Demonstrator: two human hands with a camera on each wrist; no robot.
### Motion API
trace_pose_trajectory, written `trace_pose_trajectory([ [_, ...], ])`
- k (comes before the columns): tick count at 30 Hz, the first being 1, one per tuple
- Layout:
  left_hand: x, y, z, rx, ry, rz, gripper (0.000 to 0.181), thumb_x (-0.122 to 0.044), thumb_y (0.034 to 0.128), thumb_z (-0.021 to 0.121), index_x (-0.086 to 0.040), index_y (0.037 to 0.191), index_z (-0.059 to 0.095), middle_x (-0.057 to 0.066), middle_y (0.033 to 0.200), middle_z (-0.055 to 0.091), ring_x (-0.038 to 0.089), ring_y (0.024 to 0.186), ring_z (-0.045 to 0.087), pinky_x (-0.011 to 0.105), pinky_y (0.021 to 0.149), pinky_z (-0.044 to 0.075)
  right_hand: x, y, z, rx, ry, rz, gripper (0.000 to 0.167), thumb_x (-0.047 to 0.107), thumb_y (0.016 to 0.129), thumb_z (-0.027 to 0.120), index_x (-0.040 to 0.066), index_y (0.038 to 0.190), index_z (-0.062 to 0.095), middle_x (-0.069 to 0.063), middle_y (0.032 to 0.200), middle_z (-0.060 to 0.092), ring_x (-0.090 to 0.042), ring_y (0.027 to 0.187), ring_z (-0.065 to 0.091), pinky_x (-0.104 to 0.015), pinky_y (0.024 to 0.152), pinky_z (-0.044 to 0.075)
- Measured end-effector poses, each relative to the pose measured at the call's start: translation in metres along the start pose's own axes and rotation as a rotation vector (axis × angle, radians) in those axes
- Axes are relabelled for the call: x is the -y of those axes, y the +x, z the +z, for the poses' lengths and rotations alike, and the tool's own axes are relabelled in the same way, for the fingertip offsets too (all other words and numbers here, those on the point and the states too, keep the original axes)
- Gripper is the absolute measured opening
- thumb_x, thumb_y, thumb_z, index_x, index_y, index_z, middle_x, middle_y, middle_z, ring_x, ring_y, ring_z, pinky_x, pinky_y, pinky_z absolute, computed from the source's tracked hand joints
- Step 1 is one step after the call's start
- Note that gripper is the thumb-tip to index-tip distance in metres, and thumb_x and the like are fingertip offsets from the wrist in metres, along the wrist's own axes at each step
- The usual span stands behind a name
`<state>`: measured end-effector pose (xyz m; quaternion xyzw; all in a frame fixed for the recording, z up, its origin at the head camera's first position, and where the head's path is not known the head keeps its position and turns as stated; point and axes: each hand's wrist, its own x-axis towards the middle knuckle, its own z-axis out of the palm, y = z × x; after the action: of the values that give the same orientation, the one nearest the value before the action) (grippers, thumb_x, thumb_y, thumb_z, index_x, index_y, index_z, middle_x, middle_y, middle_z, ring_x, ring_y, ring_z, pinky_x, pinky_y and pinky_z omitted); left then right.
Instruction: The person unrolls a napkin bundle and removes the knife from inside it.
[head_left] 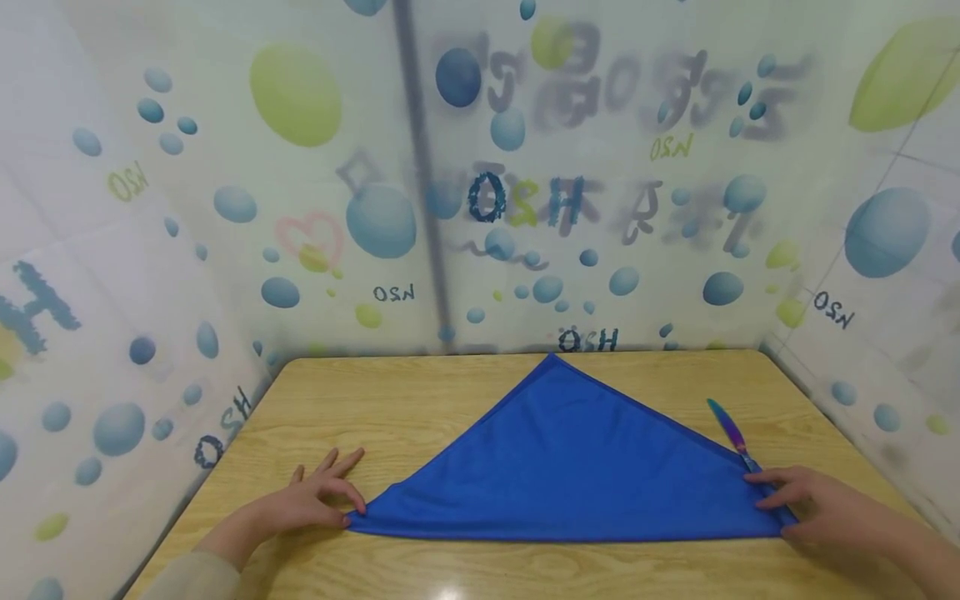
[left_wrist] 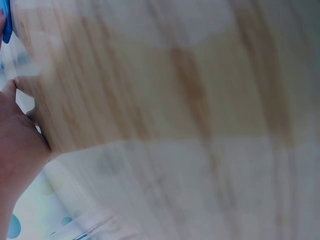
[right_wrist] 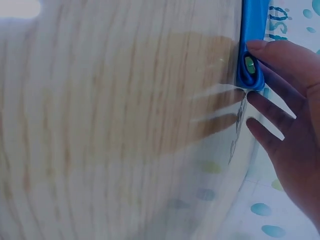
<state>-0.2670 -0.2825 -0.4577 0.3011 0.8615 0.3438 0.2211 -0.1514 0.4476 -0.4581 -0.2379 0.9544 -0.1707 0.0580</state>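
A blue cloth (head_left: 570, 467) lies folded into a triangle, its long edge towards me and its point at the table's far edge. My left hand (head_left: 303, 504) pinches the left corner between thumb and index finger, the other fingers spread. At the right corner, my right hand (head_left: 825, 508) grips the cloth where it wraps around a rainbow-coloured table knife (head_left: 727, 427). The knife's blade sticks out beyond the cloth, pointing away. In the right wrist view, the handle's end (right_wrist: 250, 65) shows inside the rolled cloth (right_wrist: 254, 25), under the thumb and fingers.
Everything lies on a light wood-grain table (head_left: 360, 408). Pale curtains (head_left: 480, 167) printed with blue and green dots and H2O lettering enclose the table at the back and both sides.
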Motion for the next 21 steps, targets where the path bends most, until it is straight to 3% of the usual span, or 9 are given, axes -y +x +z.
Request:
trace_pose_trajectory([
  [4,0.0003,-0.0004,0.0003,-0.007,0.007,0.01,0.01,-0.023,0.0847,0.071,-0.026,0.094,0.072,0.031,0.156,0.009,0.057,0.135,-0.022,0.075,0.088,-0.026,-0.0011,-0.0001,-0.0004,-0.003,0.009,-0.016,0.03,0.031,0.075,0.082,0.027,0.103,0.076,0.0,0.123,0.062,-0.001,0.112,0.052,-0.016,0.081,0.046],
  [8,-0.0003,-0.0009,0.0008,-0.009,0.003,0.013,0.01,-0.023,0.0847,0.071,-0.026,0.094,0.072,0.031,0.156,0.008,0.057,0.135,-0.022,0.075,0.088,-0.026,-0.0013,-0.0019,-0.0004,0.001,-0.005,0.028,0.03,0.033,0.073,0.082,0.029,0.103,0.076,0.005,0.123,0.06,0.003,0.112,0.05,-0.016,0.082,0.045],
  [15,-0.0003,-0.0011,0.0003,-0.001,-0.012,0.01,0.01,-0.023,0.085,0.071,-0.025,0.095,0.073,0.031,0.157,0.007,0.056,0.135,-0.023,0.074,0.088,-0.028,-0.0069,-0.0067,-0.0001,-0.063,0.049,-0.051,0.033,0.016,0.071,0.083,0.024,0.102,0.076,0.015,0.125,0.057,0.015,0.113,0.04,-0.013,0.079,0.044],
  [21,0.0008,-0.0013,0.0,-0.004,-0.003,0.01,0.01,-0.023,0.0852,0.071,-0.025,0.095,0.073,0.03,0.157,0.008,0.056,0.135,-0.023,0.074,0.088,-0.028,-0.007,-0.0091,0.0001,-0.089,0.066,-0.038,0.034,0.011,0.069,0.083,0.022,0.1,0.077,0.017,0.124,0.056,0.016,0.112,0.04,-0.013,0.077,0.044],
])
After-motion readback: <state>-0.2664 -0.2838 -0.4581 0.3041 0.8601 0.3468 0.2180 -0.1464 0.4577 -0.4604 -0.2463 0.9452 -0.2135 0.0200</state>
